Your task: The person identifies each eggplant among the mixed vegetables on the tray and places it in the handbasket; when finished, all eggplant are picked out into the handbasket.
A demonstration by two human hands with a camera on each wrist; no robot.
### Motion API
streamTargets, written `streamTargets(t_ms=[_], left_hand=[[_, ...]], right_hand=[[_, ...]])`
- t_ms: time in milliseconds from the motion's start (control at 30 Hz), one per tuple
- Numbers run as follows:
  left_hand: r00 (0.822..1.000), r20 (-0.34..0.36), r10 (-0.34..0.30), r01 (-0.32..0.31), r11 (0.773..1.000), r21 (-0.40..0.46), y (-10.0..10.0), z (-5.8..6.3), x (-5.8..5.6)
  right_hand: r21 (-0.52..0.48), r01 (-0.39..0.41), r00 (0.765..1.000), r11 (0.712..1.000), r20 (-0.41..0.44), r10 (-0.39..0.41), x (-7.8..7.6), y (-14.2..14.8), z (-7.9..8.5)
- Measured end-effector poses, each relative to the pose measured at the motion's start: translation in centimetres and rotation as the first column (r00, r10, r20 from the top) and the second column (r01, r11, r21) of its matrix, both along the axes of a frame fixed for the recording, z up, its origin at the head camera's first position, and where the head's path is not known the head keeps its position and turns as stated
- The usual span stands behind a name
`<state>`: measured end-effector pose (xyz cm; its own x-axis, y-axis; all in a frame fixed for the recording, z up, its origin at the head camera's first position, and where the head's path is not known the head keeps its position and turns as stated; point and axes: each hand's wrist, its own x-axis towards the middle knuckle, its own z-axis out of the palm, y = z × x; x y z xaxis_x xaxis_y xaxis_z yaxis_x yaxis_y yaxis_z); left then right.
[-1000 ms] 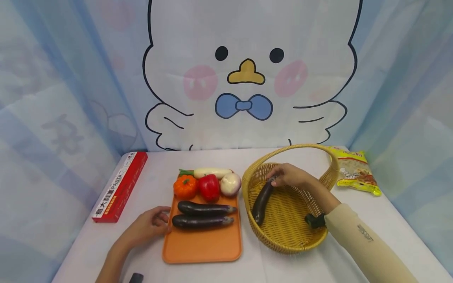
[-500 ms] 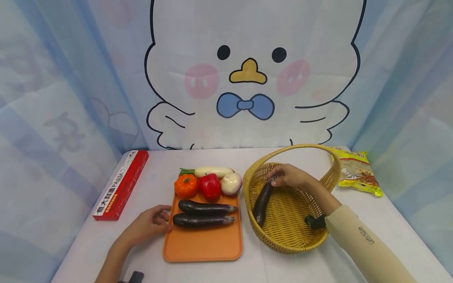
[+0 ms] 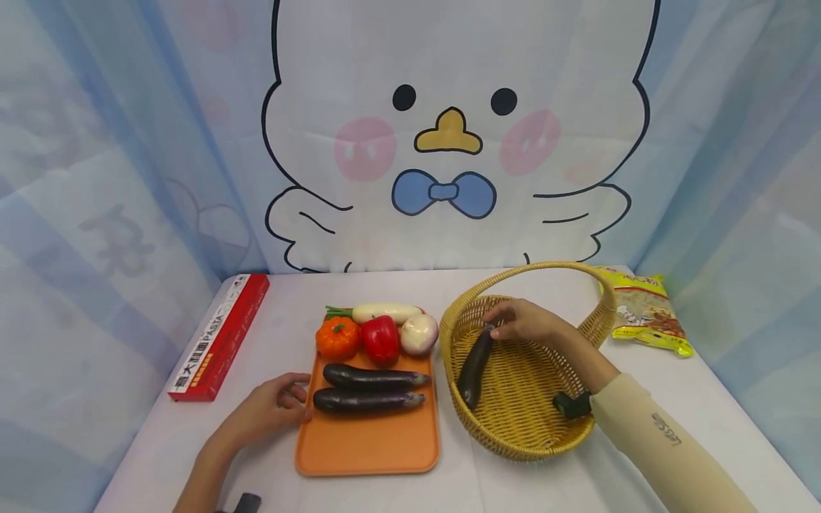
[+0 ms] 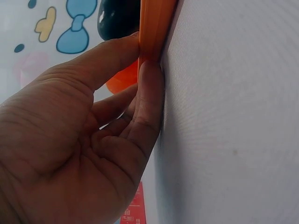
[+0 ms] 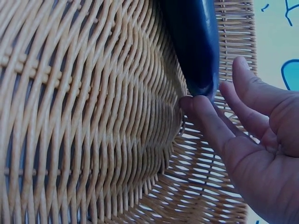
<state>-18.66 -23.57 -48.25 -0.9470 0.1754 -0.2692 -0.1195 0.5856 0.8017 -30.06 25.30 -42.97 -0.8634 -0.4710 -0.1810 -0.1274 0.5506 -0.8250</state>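
Note:
My left hand (image 3: 269, 410) grips the left rim of an orange tray (image 3: 368, 452); in the left wrist view the thumb is on the upper edge and the fingers lie against the underside. Two dark purple eggplants lie across the tray, the upper eggplant (image 3: 375, 377) just behind the lower eggplant (image 3: 367, 401). Inside the wicker basket (image 3: 513, 438), a third eggplant (image 3: 474, 370) leans along the left side. Its stem end meets the fingertips of my right hand (image 3: 529, 319). The right wrist view shows the right thumb (image 5: 245, 70) standing apart from that eggplant.
A white radish (image 3: 385, 313), an orange pumpkin (image 3: 337, 338), a red bell pepper (image 3: 380, 340) and a white-purple round vegetable (image 3: 419, 334) fill the tray's far end. A dark green piece (image 3: 571, 405) sits in the basket. A red pasta box (image 3: 221, 338) and yellow bag (image 3: 648, 310) flank them.

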Motion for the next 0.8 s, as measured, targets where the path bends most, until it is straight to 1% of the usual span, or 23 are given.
streamTargets(t_ms=[100,333,533,667,800], left_hand=[[1.0,0.0,0.0,0.0,1.0,-0.003,0.0,0.0,0.0],[1.0,0.0,0.002,-0.002,1.0,-0.002,0.0,0.0,0.0],[1.0,0.007,-0.008,0.008,1.0,0.005,0.0,-0.2,0.1],[1.0,0.011,-0.022,0.022,1.0,0.003,-0.1,-0.1,0.2],[1.0,0.003,-0.014,0.014,1.0,0.001,-0.1,0.1,0.0]], right_hand=[[0.015,0.002,1.0,1.0,0.001,-0.002,0.2,0.0,0.2],[0.054,0.034,0.999,0.998,0.018,-0.035,0.4,-0.1,0.8],[0.076,0.025,0.999,0.997,0.023,-0.027,0.7,-0.3,1.3],[0.133,0.027,0.999,0.991,-0.027,-0.023,1.2,-0.7,2.1],[0.205,0.061,0.992,0.977,-0.121,-0.036,2.6,-1.8,4.0]])
